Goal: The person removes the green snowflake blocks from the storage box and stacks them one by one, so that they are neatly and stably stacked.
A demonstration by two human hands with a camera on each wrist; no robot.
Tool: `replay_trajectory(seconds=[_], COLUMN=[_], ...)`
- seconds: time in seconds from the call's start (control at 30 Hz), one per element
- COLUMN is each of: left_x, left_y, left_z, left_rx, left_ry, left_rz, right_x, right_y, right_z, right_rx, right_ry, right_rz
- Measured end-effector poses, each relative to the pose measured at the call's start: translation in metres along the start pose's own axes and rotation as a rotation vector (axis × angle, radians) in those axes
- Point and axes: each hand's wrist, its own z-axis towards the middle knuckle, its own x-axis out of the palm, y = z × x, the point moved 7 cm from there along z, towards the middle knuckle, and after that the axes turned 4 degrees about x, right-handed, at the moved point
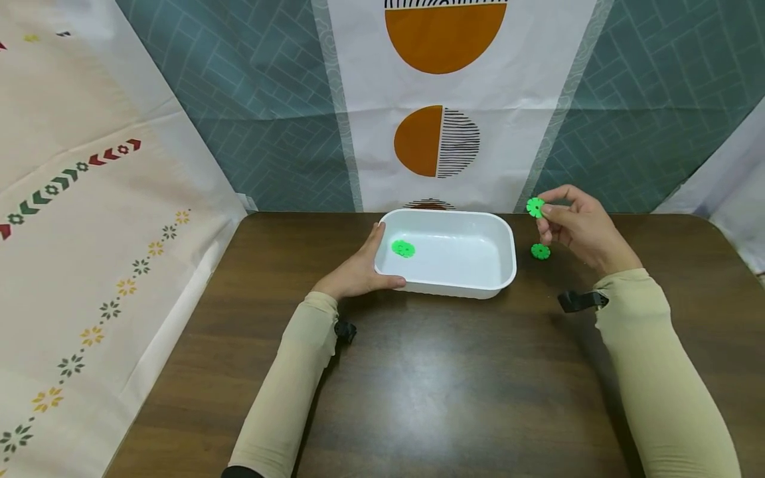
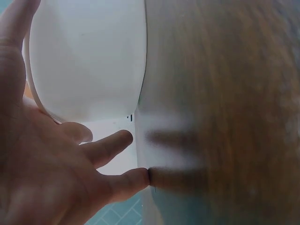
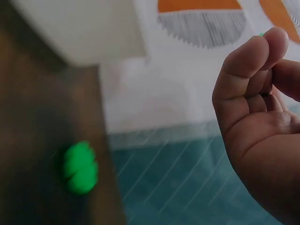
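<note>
A white rectangular tray [image 1: 460, 262] stands on the table. My left hand [image 1: 358, 269] spans its left end, thumb along the near side and fingers toward the far corner. In the left wrist view the fingers of the left hand [image 2: 61, 164] are spread and fairly straight beside the tray wall [image 2: 93, 61]. Inside the tray at the left lies a bright green piece [image 1: 403, 249], perhaps more than one overlapping. To the tray's right, my right hand [image 1: 576, 226] pinches a green flower-shaped disc [image 1: 534, 207] in the air. Below it another green disc [image 1: 540, 251] lies on the table.
The brown wooden table [image 1: 430, 398] ends just behind the tray at a patterned cloth backdrop [image 1: 269, 119]. A pale printed cloth [image 1: 89, 265] hangs along the left side. White fabric [image 1: 738, 179] borders the right edge.
</note>
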Motion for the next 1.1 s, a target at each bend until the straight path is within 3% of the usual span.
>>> replay_trajectory(seconds=[0.27, 0.5, 0.9, 1.1], left_x=[-0.001, -0.001, -0.002, -0.001], left_y=[0.001, -0.001, -0.001, -0.002], left_z=[0.0, 0.0, 0.0, 0.001], left_rx=[0.004, 0.002, 0.001, 0.001], left_ry=[-0.017, -0.013, -0.02, -0.014], left_rz=[-0.001, 0.005, 0.024, 0.024], right_x=[-0.049, -0.064, -0.07, -0.075], right_y=[-0.037, -0.059, -0.075, -0.08], right_z=[-0.012, -0.012, -0.01, -0.012], right_rx=[0.126, 0.22, 0.292, 0.331], right_ry=[-0.168, -0.126, -0.111, -0.12], right_rz=[-0.056, -0.041, -0.356, -0.409])
